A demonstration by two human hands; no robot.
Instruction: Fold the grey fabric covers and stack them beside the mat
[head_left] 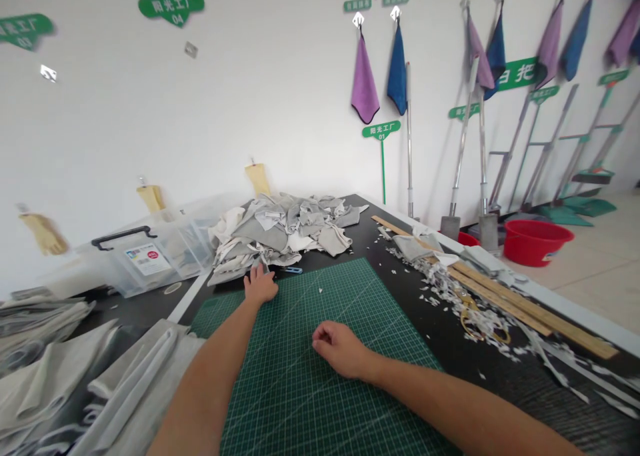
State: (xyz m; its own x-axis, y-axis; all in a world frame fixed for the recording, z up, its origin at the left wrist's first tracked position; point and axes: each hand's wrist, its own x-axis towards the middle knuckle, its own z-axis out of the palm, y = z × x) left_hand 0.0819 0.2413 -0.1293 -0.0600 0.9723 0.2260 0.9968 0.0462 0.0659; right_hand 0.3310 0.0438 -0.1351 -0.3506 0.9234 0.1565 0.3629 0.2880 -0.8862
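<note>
My left hand (260,285) reaches across the green cutting mat (310,349) to its far edge, fingers touching the near edge of a heap of grey and white fabric pieces (285,233). Whether those fingers grip a piece is hidden by the cloth. My right hand (336,348) rests on the middle of the mat with its fingers curled under; nothing shows in them. A small blue-handled tool (294,269) lies just right of my left hand.
A clear plastic bin (150,253) with a black handle stands at back left. Folded grey cloth (75,383) lies at the near left. Paper scraps, yellow-handled scissors (473,316) and a wooden ruler (500,293) lie along the right. A red basin (535,241) sits on the floor.
</note>
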